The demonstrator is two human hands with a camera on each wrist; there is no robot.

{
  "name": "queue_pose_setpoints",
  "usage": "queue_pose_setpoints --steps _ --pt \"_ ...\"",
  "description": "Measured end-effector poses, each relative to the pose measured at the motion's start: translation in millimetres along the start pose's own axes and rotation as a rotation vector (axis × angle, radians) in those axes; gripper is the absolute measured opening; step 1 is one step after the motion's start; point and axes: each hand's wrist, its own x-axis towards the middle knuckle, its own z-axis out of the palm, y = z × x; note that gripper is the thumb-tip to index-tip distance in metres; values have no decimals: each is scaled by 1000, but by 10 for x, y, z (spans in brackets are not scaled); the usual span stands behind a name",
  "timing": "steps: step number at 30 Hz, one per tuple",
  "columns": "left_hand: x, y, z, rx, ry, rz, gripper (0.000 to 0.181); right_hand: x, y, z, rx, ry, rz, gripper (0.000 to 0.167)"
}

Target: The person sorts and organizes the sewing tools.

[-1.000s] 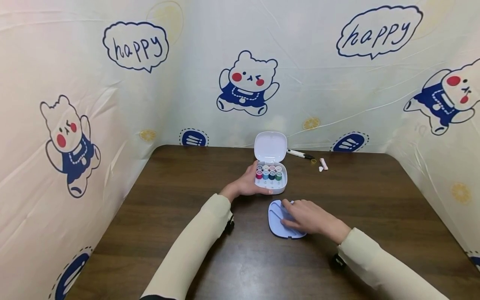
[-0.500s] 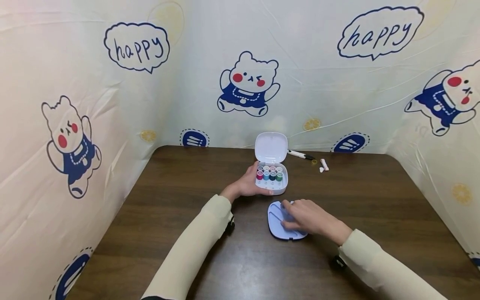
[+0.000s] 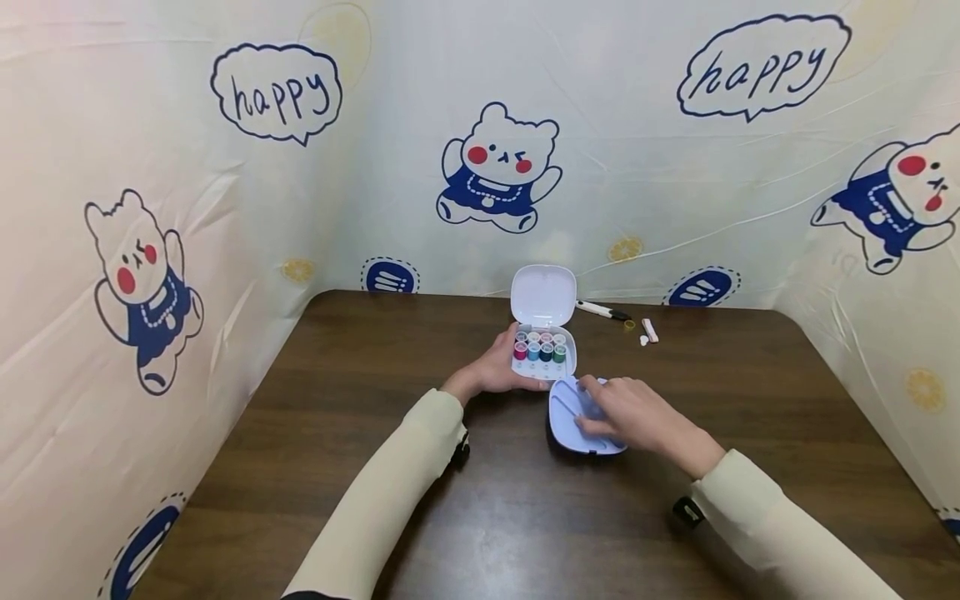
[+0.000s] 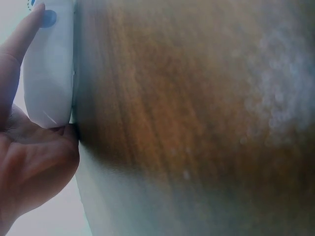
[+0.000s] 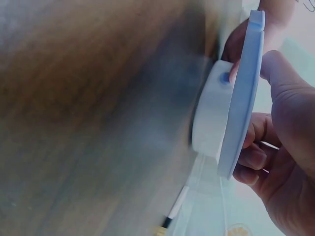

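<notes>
A white box (image 3: 567,372) stands on the table with its lid (image 3: 543,296) raised, holding several thread spools (image 3: 547,352) in two rows. My left hand (image 3: 493,367) grips the box from its left and front; the left wrist view shows the thumb by a blue button (image 4: 49,18) on the box's side (image 4: 48,73). My right hand (image 3: 637,412) pinches a light blue tray (image 3: 562,408), held above the table just in front of the box. In the right wrist view the tray (image 5: 243,98) hides part of the box (image 5: 211,113); my right fingertips are on its upper face.
Behind and right of the box, a white and black pen (image 3: 600,310), a small yellow ring (image 3: 628,325), a white-pink stick (image 3: 648,329) and a little white piece (image 3: 643,340) lie on the brown table (image 3: 360,358). A printed curtain (image 3: 390,167) surrounds the table's back and sides.
My right hand has lifted the blue tray off the table and brought it slightly right and toward the box. My left hand has kept its grip on the box.
</notes>
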Motion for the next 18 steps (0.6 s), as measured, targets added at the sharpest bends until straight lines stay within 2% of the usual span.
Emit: queue_pose_setpoints --steps 7,12,18 --pt "12 -5 7 28 16 31 124 89 138 -45 -6 65 12 53" --pt "22 -8 10 23 18 41 123 162 247 -29 64 58 61 52" --pt "125 -133 45 20 -2 18 127 231 321 -5 144 59 94 52"
